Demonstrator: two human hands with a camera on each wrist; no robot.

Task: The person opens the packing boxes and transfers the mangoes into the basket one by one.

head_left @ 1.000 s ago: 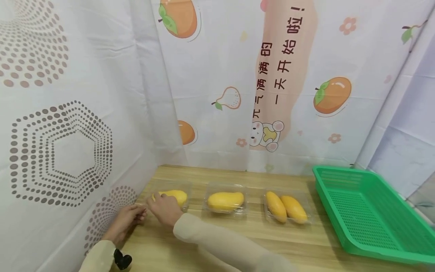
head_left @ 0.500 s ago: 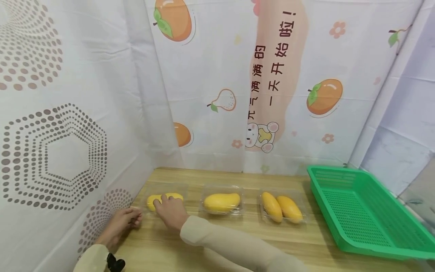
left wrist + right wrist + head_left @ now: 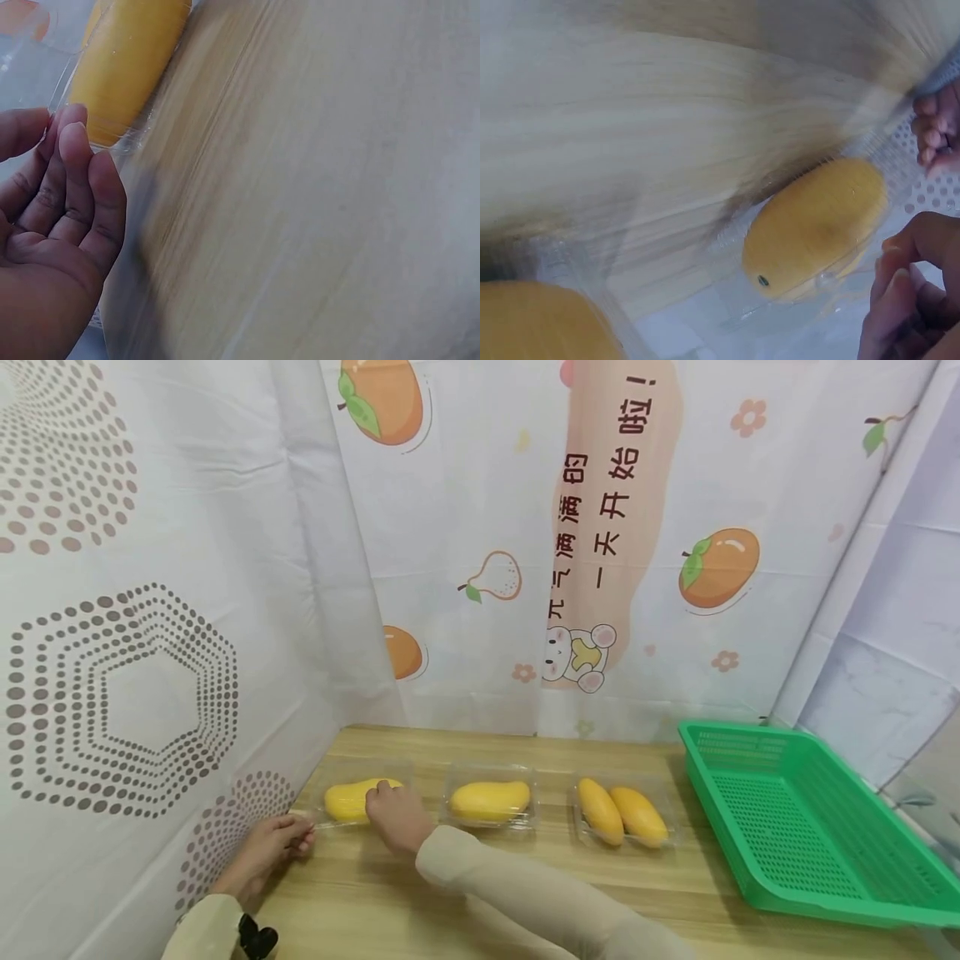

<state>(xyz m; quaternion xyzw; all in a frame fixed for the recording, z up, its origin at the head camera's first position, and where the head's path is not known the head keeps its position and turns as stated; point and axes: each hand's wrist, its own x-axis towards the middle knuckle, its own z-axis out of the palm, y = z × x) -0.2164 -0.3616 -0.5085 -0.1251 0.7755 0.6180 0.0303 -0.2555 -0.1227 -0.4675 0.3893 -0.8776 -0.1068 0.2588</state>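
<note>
On the left of the table, a clear plastic box holds a yellow mango. My left hand is at the box's left front corner, thumb and forefinger pinching the edge of clear plastic film. A thin pale line of this film runs from those fingers toward the right in the head view. My right hand is over the right part of the mango and hides its end. Its fingers are curled, thumb and forefinger pinching at the film beside the mango in the right wrist view.
A second clear box with one mango stands to the right. Beyond it, a third box holds two mangoes. A green plastic basket sits at the table's right. Printed curtains close off the back and left.
My right hand has moved rightward, from beside the left hand to the mango's right end. The left hand stays at the box's corner. The view has shifted slightly.
</note>
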